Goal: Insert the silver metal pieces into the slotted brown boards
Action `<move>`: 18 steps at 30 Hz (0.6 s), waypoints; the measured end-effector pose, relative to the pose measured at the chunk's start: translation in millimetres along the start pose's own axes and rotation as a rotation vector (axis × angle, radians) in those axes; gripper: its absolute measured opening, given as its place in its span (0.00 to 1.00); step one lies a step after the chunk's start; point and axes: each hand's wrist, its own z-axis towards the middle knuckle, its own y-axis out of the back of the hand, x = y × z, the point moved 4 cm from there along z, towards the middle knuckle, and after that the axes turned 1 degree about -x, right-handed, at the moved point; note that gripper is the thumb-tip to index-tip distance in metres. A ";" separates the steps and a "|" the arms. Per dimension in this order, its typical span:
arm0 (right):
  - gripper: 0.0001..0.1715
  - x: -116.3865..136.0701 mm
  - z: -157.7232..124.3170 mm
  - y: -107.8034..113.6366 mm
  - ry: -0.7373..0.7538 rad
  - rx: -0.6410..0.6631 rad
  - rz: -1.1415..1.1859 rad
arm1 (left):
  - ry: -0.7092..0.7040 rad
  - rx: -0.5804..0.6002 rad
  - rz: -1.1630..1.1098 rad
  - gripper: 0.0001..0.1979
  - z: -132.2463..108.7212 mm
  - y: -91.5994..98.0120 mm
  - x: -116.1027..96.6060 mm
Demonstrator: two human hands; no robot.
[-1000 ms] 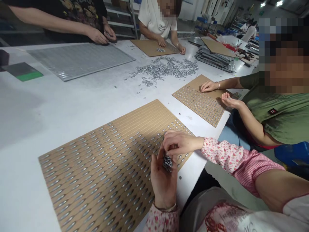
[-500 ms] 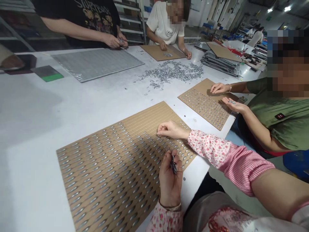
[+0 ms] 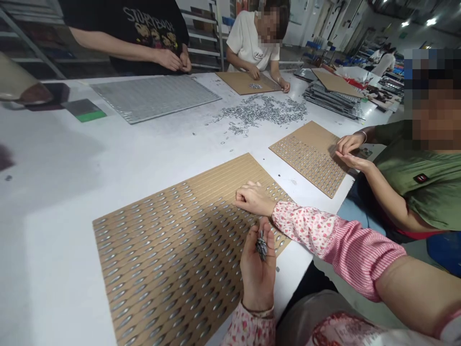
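Nearest, the left hand (image 3: 257, 283) is palm up at the near-right edge of the grooved brown board (image 3: 223, 175), fingers curled into a cup around a small heap of silvery spindle-shaped pieces (image 3: 261, 246). Ahead of it, the right hand (image 3: 254, 198) is over the board's right half, fingers bent inward; whether a piece is pinched between them cannot be told, nor whether they touch the surface. Rows of pieces (image 3: 169, 259) cover the board's left and near parts and a band along its right side; bare grooves remain toward its far corner. For clean placing, it seems best to hold the cupped palm level, lay each piece along its groove in line with its neighbours, and carry the floral sleeve (image 3: 306, 223) high, since it crosses the board's right corner above finished rows.

Room is tightest right of the board, where the table's edge runs close by, and past its far-right side, where a co-worker's board (image 3: 309, 158) lies across a narrow strip of the table (image 3: 173, 154). Left of the board there is wider space. Farther beyond its far corner lies a loose heap of pieces (image 3: 266, 109).
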 end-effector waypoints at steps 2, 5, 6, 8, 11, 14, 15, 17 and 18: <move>0.17 -1.8 1.2 0.2 0.001 -0.004 0.032 | -0.033 0.047 -0.016 0.14 0.0 -1.3 -2.6; 0.14 -1.2 -1.9 10.4 0.056 -0.008 0.169 | -0.102 0.138 -0.027 0.16 -1.5 -4.9 -7.8; 0.14 1.0 -5.3 17.0 0.110 0.004 0.227 | -0.115 0.163 -0.029 0.17 -2.3 -6.3 -9.1; 0.12 8.8 -16.0 33.1 0.269 0.077 0.313 | -0.131 0.189 -0.039 0.19 -3.4 -8.1 -10.8; 0.11 21.0 -36.9 55.5 0.492 0.263 0.306 | -0.163 0.175 -0.035 0.19 -3.4 -8.0 -12.8; 0.10 25.9 -50.2 67.6 0.565 0.369 0.278 | -0.158 0.151 0.006 0.19 -2.6 -6.1 -12.8; 0.08 26.4 -52.2 68.9 0.572 0.384 0.296 | -0.152 0.145 0.020 0.20 -2.5 -5.7 -12.5; 0.09 26.4 -54.1 68.3 0.580 0.398 0.352 | -0.145 0.145 0.035 0.21 -2.9 -6.0 -12.1; 0.09 25.8 -54.4 66.8 0.580 0.398 0.380 | -0.149 0.151 0.037 0.21 -3.2 -6.7 -12.0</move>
